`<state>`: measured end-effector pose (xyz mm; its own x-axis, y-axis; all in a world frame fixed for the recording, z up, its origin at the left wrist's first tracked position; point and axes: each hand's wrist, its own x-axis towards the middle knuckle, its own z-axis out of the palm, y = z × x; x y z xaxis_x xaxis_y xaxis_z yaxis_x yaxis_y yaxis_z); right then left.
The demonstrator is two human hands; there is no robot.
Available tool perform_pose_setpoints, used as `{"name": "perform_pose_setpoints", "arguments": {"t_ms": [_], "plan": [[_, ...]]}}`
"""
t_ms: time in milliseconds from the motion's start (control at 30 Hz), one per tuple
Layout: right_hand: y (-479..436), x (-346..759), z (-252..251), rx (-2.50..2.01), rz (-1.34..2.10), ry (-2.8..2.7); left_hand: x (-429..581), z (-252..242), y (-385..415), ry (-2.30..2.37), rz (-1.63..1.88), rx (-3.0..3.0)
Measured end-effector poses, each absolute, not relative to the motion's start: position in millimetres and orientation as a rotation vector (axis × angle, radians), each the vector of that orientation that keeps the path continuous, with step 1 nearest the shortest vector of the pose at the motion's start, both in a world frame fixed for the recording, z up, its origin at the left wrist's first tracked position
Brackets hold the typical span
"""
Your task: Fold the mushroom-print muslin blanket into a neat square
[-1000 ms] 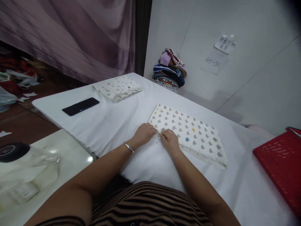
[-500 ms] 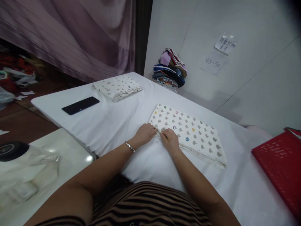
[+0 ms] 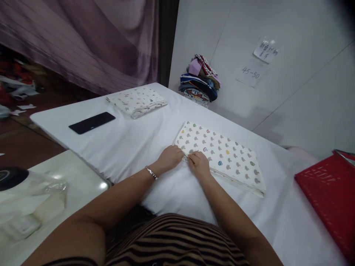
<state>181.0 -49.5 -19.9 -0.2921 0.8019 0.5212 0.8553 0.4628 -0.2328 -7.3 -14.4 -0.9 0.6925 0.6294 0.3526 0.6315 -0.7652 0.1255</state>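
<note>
A folded white cloth printed with grey mushrooms and a few coloured ones lies flat before me on the white-covered table. My left hand pinches its near left corner, fingers curled over the edge. Just to the right, my right hand grips the near edge of the same cloth between thumb and fingers. Only a small gap separates the two hands. Farther back on the left rests a second folded cloth with a small scattered print, touched by neither hand.
A black phone lies at the table's left. Stacked folded fabrics stand beyond the far edge, by the wall. At right is a red, folder-like object. A lower white surface at left carries a clear plastic bag.
Both hands keep hold of the cloth's near edge with only slight finger movement. The whole view has shifted a little.
</note>
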Motion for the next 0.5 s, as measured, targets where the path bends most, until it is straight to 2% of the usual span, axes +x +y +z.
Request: {"name": "perform_pose_setpoints", "arguments": {"t_ms": [500], "plan": [[-49.6,180.7,-19.6,-1.371,-0.017,-2.096,-6.8,1.3,-12.7,-1.217,-0.769,-2.894]]}}
